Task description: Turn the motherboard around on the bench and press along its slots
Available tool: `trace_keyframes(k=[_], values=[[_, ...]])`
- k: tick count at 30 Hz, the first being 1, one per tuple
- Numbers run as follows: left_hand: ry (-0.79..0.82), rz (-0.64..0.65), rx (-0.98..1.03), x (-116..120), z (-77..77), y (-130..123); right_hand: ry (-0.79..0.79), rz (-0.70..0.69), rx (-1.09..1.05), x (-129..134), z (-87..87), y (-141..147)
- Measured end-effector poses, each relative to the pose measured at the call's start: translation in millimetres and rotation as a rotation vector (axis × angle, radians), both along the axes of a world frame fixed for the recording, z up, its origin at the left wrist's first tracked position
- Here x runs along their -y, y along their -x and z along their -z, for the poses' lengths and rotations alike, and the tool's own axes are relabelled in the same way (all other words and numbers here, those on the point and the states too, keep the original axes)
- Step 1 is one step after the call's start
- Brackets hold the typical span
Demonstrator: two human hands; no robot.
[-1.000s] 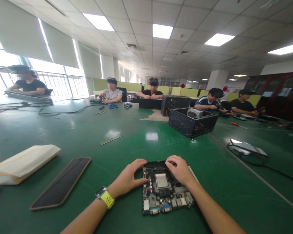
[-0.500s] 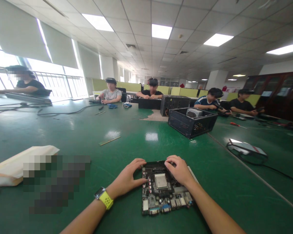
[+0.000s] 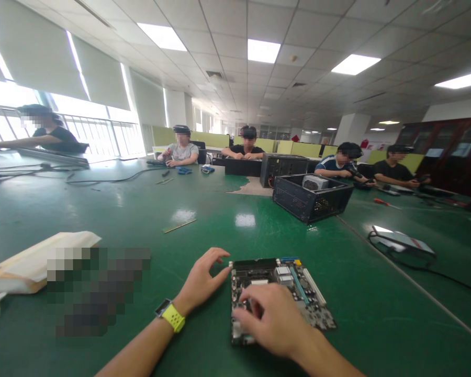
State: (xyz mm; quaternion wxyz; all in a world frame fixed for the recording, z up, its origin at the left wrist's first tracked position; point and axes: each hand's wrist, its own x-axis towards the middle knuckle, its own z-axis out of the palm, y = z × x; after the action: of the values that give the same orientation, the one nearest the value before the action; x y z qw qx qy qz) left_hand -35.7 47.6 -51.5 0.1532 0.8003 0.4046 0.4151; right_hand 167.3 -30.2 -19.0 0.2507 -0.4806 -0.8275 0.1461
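A motherboard (image 3: 298, 293) lies flat on the green table, with light and blue slots showing on its right half. My left hand (image 3: 206, 277) is beside its upper left corner, thumb and fingers apart, holding nothing. Over the lower left part of the board is my right hand (image 3: 272, 317), its fingers curled with a gap between thumb and forefinger; nothing shows between them. It hides the near-edge ports and much of the processor area. A yellow-green watch strap (image 3: 174, 317) is on my left wrist.
A black computer case (image 3: 310, 199) stands beyond the board, another behind it. A wrapped package (image 3: 43, 262) and a blurred dark object (image 3: 105, 293) lie left. A device with a cable (image 3: 408, 242) is at the right. Several people sit around the table (image 3: 141, 209).
My right hand has moved from the board's far edge toward its near left part, uncovering the slots. My left hand has shifted slightly up and away from the board's left edge.
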Motion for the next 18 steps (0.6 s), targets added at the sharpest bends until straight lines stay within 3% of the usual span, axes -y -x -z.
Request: trace_keyframes(k=[4, 8, 11, 18], values=[[-0.006, -0.016, -0.012, 0.9, -1.5, -0.5, -0.03, -0.073, 0.256, 20.3, 17.9, 24.8], [0.001, -0.022, -0.015, -1.6, 0.9, 1.9, -0.027, 0.008, 0.254, 9.9, 26.5, 21.9], [0.015, -0.034, -0.025, -3.9, 3.6, 4.8, -0.026, 0.168, 0.255, -10.7, 23.3, 5.4], [0.034, -0.004, -0.043, -3.1, 3.6, 4.5, 0.04, 0.711, 0.315, -67.3, 21.1, -63.4]])
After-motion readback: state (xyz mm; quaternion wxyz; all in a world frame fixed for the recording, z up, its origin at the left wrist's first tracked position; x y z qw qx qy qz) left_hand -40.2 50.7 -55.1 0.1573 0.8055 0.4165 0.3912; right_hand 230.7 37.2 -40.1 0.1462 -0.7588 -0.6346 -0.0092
